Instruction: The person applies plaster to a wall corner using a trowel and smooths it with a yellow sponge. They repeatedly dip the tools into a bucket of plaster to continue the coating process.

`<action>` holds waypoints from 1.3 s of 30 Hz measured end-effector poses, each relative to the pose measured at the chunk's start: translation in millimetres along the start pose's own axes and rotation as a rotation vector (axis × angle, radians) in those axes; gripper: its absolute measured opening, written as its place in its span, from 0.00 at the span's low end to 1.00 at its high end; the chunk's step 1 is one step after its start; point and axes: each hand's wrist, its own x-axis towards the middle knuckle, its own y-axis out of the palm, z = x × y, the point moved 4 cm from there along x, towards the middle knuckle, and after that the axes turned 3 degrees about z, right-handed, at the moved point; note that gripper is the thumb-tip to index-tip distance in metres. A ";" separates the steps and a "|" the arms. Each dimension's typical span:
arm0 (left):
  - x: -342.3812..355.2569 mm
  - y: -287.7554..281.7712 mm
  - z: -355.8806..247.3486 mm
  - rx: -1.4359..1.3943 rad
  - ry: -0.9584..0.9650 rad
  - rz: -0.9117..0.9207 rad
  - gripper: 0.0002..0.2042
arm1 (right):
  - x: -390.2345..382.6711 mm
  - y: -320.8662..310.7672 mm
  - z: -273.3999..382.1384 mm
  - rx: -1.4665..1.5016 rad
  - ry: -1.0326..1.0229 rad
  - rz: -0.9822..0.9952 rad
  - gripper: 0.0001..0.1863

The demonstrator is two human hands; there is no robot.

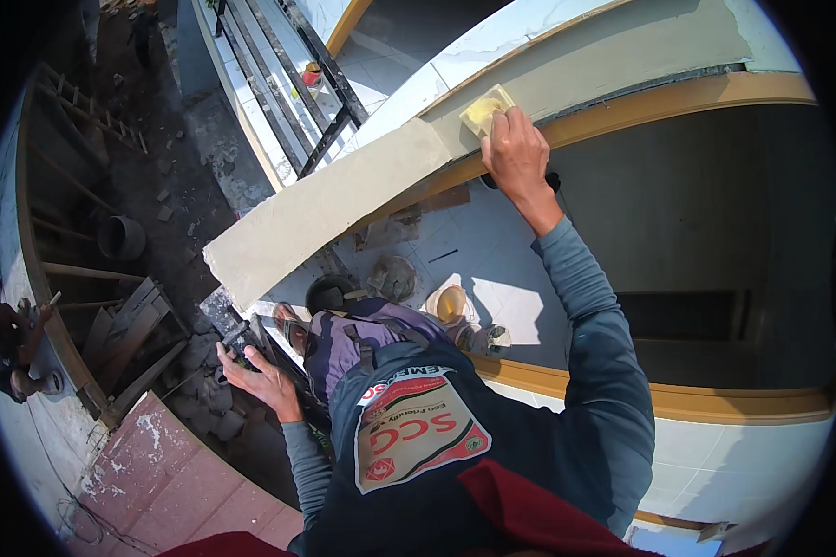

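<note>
My right hand (515,158) grips a yellow sponge (481,109) against the grey plastered strip (581,76) above a wooden frame. A lighter band of plaster (330,200) runs down and left to a ragged end. At lower left, my left hand (260,376) has its fingers curled on a dark, splattered metal piece (243,331) just below that end; exactly what part it grips is unclear.
Below are buckets (390,277) on white tiles (506,316). A dark railing (274,84) stands upper left, beside a rubble-strewn drop with a ladder (93,111). Another person (9,343) works at far left. A doorway opening (678,232) lies right.
</note>
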 end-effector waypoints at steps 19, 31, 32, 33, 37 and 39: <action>-0.1 -2.5 -0.4 0.002 -0.018 -0.004 0.27 | -29.6 -19.8 -6.5 0.032 0.167 -0.176 0.21; 0.5 -0.7 -0.9 0.023 -0.014 -0.002 0.27 | -29.8 3.0 10.8 0.040 0.105 -0.134 0.18; 0.4 -1.0 0.1 0.020 -0.009 0.005 0.27 | -27.2 9.1 17.2 0.048 0.032 -0.128 0.17; 0.3 -0.7 1.6 0.023 -0.003 0.010 0.27 | -27.7 28.1 28.8 0.037 -0.035 -0.101 0.12; 1.2 -3.6 3.8 0.003 -0.016 0.019 0.26 | -22.7 34.9 32.9 0.108 -0.046 -0.018 0.11; 0.1 -2.4 5.3 0.001 -0.018 0.003 0.27 | -19.0 1.3 15.9 0.100 0.009 -0.086 0.15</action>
